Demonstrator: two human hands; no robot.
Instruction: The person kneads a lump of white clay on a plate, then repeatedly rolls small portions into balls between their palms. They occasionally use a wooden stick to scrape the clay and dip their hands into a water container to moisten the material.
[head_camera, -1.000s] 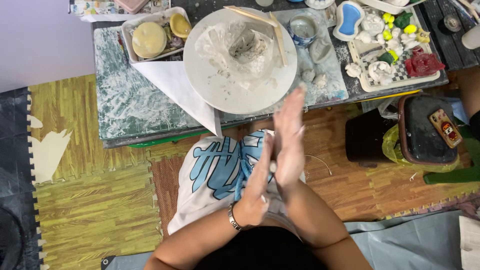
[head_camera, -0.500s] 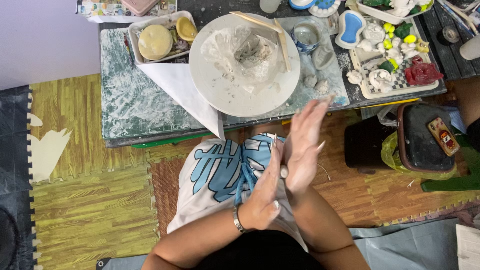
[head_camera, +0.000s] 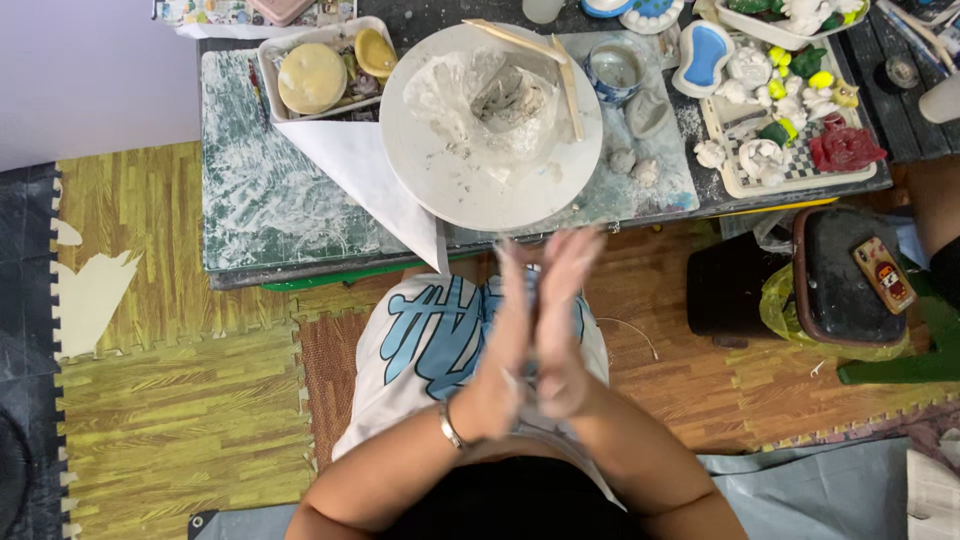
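Observation:
My left hand (head_camera: 503, 345) and my right hand (head_camera: 568, 320) are pressed palm to palm over my lap, fingers straight and pointing at the table, both blurred by motion. A small pale clay piece sits between the palms, mostly hidden. A bracelet circles my left wrist. Just beyond the fingertips a round white board (head_camera: 430, 165) lies on the table and carries a pale clay mass (head_camera: 490, 100). Two wooden sticks (head_camera: 570, 85) rest across the board's far right rim.
The smeared table (head_camera: 260, 210) also holds a tray of yellow sponges (head_camera: 312, 77), a small cup (head_camera: 613, 68), loose clay lumps (head_camera: 635, 165) and a checkered tray of painted figures (head_camera: 790, 145). A black stool (head_camera: 830, 300) with a phone (head_camera: 885, 275) stands at right. Another person's limb (head_camera: 935, 215) shows there.
My two hands have slid against each other, the right drawing back level with the left. Both have moved slightly up toward the table edge.

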